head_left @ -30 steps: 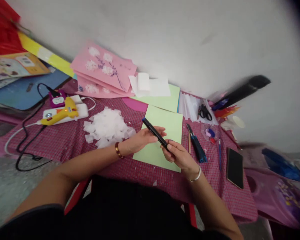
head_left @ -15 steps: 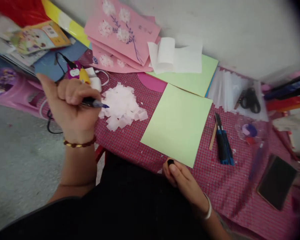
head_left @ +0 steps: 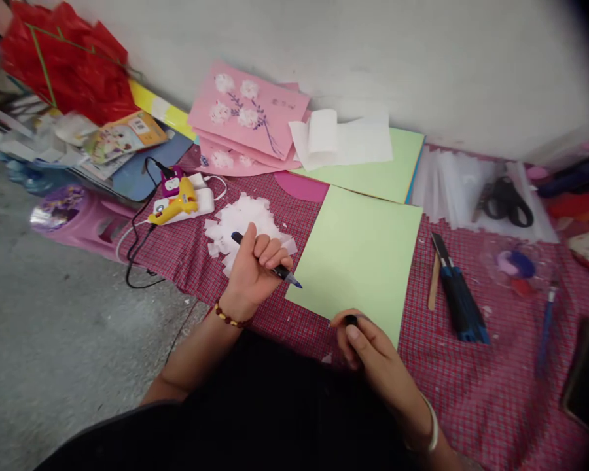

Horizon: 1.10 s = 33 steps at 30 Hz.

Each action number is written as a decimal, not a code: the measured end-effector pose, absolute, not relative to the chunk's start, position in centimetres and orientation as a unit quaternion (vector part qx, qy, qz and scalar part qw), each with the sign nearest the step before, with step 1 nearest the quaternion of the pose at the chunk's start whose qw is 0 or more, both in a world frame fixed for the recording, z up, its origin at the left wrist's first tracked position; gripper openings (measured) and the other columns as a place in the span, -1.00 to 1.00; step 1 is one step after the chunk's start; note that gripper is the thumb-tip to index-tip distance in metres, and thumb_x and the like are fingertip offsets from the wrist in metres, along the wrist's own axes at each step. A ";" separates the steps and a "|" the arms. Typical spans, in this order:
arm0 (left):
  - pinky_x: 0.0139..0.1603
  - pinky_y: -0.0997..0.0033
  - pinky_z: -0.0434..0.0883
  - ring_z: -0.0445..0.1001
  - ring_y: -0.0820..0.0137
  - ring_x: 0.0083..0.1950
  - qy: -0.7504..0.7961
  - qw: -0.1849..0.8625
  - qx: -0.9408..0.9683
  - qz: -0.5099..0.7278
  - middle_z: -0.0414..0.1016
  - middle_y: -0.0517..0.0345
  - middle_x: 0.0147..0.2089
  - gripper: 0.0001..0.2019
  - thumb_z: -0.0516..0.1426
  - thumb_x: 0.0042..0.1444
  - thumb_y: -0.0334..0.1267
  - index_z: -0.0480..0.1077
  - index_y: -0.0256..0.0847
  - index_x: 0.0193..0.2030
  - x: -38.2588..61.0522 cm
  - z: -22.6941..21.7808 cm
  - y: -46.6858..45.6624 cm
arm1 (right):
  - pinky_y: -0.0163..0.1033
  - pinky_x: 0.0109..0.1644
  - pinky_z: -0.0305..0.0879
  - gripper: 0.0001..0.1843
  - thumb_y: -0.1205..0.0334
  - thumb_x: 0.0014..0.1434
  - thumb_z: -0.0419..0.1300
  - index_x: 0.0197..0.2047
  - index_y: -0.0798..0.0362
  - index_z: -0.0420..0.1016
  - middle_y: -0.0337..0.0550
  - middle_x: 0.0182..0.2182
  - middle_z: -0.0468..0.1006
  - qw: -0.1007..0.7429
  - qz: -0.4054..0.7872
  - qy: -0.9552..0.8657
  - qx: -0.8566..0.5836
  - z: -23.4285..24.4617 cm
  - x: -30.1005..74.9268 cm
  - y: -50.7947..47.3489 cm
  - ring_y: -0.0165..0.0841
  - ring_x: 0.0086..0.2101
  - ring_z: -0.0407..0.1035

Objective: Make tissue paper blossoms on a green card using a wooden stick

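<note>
Closed around a black marker [head_left: 281,271] is my left hand [head_left: 250,281]; the uncapped blue-purple tip points right, over the left edge of a light green sheet [head_left: 358,255]. My right hand [head_left: 377,360] pinches a small black marker cap [head_left: 351,320] just at the sheet's near edge. Behind my left hand lies a pile of white paper pieces [head_left: 248,212], partly hidden by it. Right of the green sheet are a wooden stick [head_left: 434,281] and black-and-blue utility knives [head_left: 461,301].
Pink cards with white paper flowers [head_left: 250,108] lean by the wall, beside a white paper roll [head_left: 322,131]. A yellow glue gun [head_left: 179,201] rests on a power strip [head_left: 205,201] at left. Black scissors [head_left: 508,201] and a paintbrush [head_left: 547,327] lie right.
My left hand has come right and down with the marker, from beside the paper pile to the green sheet's edge. My right hand still pinches the cap. The camera view has shifted.
</note>
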<state>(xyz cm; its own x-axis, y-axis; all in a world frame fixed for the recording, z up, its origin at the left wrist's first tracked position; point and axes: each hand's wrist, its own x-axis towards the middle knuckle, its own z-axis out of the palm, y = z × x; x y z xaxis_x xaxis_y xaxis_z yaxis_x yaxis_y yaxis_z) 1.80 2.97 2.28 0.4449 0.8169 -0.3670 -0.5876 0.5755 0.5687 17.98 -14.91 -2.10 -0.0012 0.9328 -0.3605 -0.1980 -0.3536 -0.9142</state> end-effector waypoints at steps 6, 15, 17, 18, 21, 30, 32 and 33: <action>-0.21 0.32 0.43 0.33 0.44 -0.41 0.331 0.659 0.490 0.465 0.23 0.20 -0.52 -0.38 -0.14 0.19 0.32 0.23 -0.20 -0.56 1.5 2.5 1.3 | -0.30 -0.46 0.13 -0.65 0.03 0.34 -0.01 0.15 -0.10 0.24 -0.32 -0.49 0.31 0.508 0.543 -0.327 -0.583 -1.4 18.6 -14.3 -0.44 -0.54 0.16; -0.10 0.38 0.46 0.48 0.40 -0.12 0.196 0.267 0.843 0.424 0.49 0.06 -0.14 -0.82 0.10 0.24 -0.26 0.39 -0.18 -0.04 0.7 1.8 0.7 | -0.24 -0.50 0.15 -0.45 0.10 0.19 0.20 0.23 -0.03 0.29 -0.20 -0.44 0.48 0.403 0.328 -0.428 -0.739 -1.4 22.2 -12.3 -0.39 -0.61 0.23; -0.06 0.38 0.46 0.48 0.39 -0.09 0.197 0.265 0.873 0.359 0.47 0.04 -0.11 -0.80 0.09 0.23 -0.37 0.33 -0.19 0.00 2.0 2.0 0.3 | -0.23 -0.46 0.22 -0.48 0.16 0.20 0.18 0.23 -0.05 0.31 -0.14 -0.36 0.52 0.402 0.341 -0.471 -0.707 -0.7 21.3 -11.9 -0.39 -0.57 0.28; -0.05 0.35 0.47 0.47 0.37 -0.07 0.198 0.277 0.884 0.319 0.45 0.01 -0.08 -0.79 0.07 0.23 -0.38 0.30 -0.20 0.01 2.8 2.1 0.0 | -0.22 -0.41 0.27 -0.47 0.21 0.21 0.16 0.26 -0.07 0.28 -0.13 -0.31 0.53 0.415 0.355 -0.493 -0.678 -0.4 20.6 -11.7 -0.37 -0.52 0.32; -0.05 0.28 0.49 0.46 0.33 -0.05 0.185 0.317 0.902 0.229 0.37 -0.04 0.00 -0.82 0.01 0.23 -0.40 0.26 -0.23 -0.03 4.3 2.4 -0.9 | -0.15 -0.11 0.39 -0.34 0.31 0.17 0.15 0.32 -0.13 0.17 -0.07 -0.04 0.48 0.470 0.365 -0.533 -0.601 0.2 18.8 -11.2 -0.29 -0.20 0.43; -0.02 0.25 0.48 0.46 0.27 -0.02 0.108 0.240 0.948 0.179 0.37 -0.11 0.07 -0.70 -0.03 0.24 -0.43 0.28 -0.27 0.10 6.4 0.8 -0.6 | 0.06 0.28 0.19 -0.20 0.04 0.11 0.29 0.35 -0.07 0.07 0.04 0.29 0.19 0.527 0.341 -0.493 -0.602 -1.0 18.1 -11.1 -0.12 0.23 0.19; 0.11 0.16 0.42 0.38 0.18 0.15 0.087 0.185 0.959 0.197 0.35 -0.19 0.16 -0.62 -0.05 0.25 -0.45 0.21 -0.34 0.20 7.1 0.5 -0.9 | 0.10 0.33 0.09 -0.34 -0.04 0.17 0.20 0.28 -0.05 0.19 0.02 0.26 0.23 0.558 0.284 -0.458 -0.631 -1.2 18.3 -11.1 -0.12 0.27 0.11; 0.19 0.14 0.37 0.32 0.15 0.24 0.077 0.162 0.961 0.211 0.31 -0.23 0.22 -0.59 -0.07 0.25 -0.45 0.17 -0.38 0.25 7.3 0.4 -1.2 | 0.10 0.32 0.09 -0.44 -0.05 0.22 0.14 0.24 -0.06 0.25 0.01 0.23 0.29 0.577 0.263 -0.426 -0.645 -1.2 18.6 -11.0 -0.14 0.24 0.14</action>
